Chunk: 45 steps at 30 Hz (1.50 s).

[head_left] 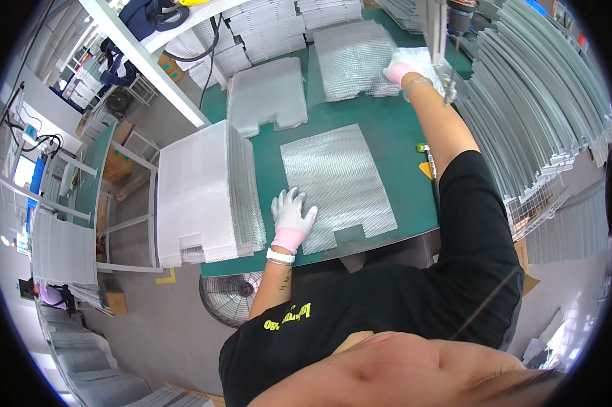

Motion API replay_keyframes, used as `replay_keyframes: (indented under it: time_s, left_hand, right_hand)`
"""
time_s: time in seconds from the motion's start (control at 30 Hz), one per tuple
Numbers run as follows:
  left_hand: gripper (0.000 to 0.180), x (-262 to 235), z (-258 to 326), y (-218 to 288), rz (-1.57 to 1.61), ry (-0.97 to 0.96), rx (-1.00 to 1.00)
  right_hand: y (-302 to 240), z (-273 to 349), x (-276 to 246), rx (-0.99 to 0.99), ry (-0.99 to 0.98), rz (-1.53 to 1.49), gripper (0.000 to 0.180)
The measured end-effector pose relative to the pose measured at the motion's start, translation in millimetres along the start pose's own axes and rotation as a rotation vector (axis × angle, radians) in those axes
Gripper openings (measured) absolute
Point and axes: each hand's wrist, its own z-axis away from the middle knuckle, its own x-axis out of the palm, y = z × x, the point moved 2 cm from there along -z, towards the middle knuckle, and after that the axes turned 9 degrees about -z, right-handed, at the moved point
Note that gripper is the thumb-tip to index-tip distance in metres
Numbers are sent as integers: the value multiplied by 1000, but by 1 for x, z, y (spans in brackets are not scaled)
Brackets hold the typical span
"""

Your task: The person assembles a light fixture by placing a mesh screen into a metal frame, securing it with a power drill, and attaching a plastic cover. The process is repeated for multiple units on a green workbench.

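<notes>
A silvery mesh-textured sheet (340, 180) with a notch in its near edge lies flat on the green tabletop (406, 169) in front of me. Beside its left edge rests my left hand (292, 216), in a white and pink glove, open with the fingers spread. My right hand (399, 70), gloved the same way, reaches to the far right, at the corner of a stack of similar mesh sheets (353, 57). A bright silvery piece (421, 62) lies right by it. The fingers of that hand are too small and partly hidden to tell whether they grip anything.
A tall stack of notched sheets (196, 193) stands at the table's left edge, and a lower stack (266, 95) behind it. Long metal profiles (543, 102) crowd the right side. A hanging tool (461, 19) is near my right forearm. A marker-like item (424, 149) lies nearby. A floor fan (230, 298) stands below.
</notes>
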Motion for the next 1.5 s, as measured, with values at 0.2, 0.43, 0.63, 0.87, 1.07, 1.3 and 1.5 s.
replay_keyframes:
  time_s: [0.2, 0.43, 0.63, 0.87, 1.07, 1.3, 1.5]
  left_hand:
    - [51, 5, -4, 4, 17, 24, 27]
    - [51, 3, 1, -3, 6, 33, -13]
    - [52, 5, -1, 0, 6, 3, 9]
    - [54, 3, 0, -2, 15, 4, 57]
    - [56, -5, -6, -1, -39, -49, 85]
    - [57, -3, -3, -1, -65, -12, 66]
    - [59, -2, -6, -1, -87, -18, 75]
  right_hand:
    - [54, -83, 62, 7, 119, -192, 45]
    - [20, -56, 58, -21, -17, -36, 40]
    - [27, -63, 12, -324, 826, -554, 58]
    - [69, -68, -80, -552, 277, -1156, 60]
    - [65, -15, -56, -746, 178, -1017, 47]
    - [70, -1, -66, -619, 439, -1048, 43]
    - [85, 16, -64, -566, 444, -1910, 51]
